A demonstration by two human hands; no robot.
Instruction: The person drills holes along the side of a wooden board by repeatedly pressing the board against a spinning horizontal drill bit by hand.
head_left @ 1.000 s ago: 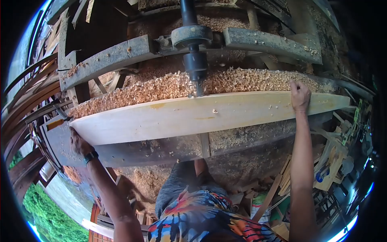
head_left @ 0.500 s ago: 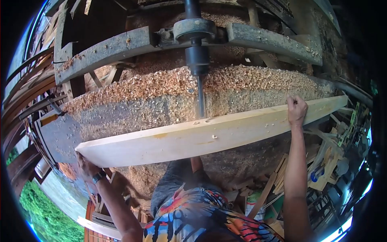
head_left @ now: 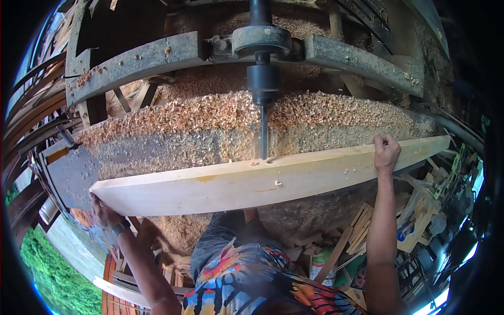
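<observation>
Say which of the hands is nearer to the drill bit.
Right. The right hand holds the board partway along its length, to the right of the drill bit; the left hand is farther away, at the board's left end.

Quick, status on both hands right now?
Left hand: holding the wooden plank at its left end, fingers partly hidden.
Right hand: closed on the plank's far edge, toward its right end.

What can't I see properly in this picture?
All in the head view:
Plank: the side facing away, hidden by its front.
Left hand: some fingers, hidden behind the plank.
Shaft: upper end, cut off by the top edge.
Drill bit: whether it touches the plank, too small to tell.
</observation>
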